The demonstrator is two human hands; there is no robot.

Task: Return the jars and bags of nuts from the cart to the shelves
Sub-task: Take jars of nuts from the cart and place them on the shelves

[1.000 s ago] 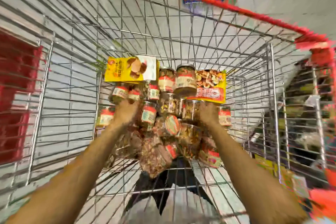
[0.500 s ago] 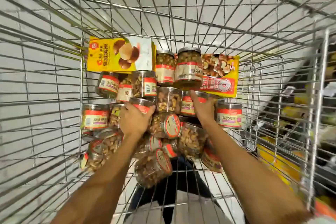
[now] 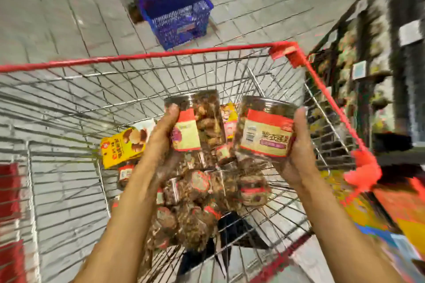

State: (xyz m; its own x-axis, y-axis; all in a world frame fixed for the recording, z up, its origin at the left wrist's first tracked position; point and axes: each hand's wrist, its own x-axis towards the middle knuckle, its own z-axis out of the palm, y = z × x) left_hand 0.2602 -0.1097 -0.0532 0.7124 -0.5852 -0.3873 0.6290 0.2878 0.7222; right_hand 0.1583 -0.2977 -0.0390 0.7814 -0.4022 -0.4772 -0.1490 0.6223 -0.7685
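Observation:
Over the wire cart [image 3: 142, 57] with its red rim, each of my hands holds up a clear jar of nuts. My left hand [image 3: 162, 135] grips a jar [image 3: 202, 119] with a red and cream label. My right hand [image 3: 299, 145] grips a wider jar [image 3: 266, 126] with a red-edged cream label. Below them several more jars [image 3: 200, 193] lie piled in the cart bottom, blurred. A yellow bag of nuts [image 3: 125, 145] leans at the cart's far left, and another bag [image 3: 227, 112] shows between the held jars.
Dark shelves [image 3: 372, 53] with stocked goods and price tags run along the right of the cart. A blue plastic basket [image 3: 177, 14] stands on the tiled floor beyond the cart. Red crates [image 3: 9, 190] sit to the left.
Both hands were down among the piled jars; each has now taken hold of a jar and lifted it above the pile. The view has swung up and toward the shelves.

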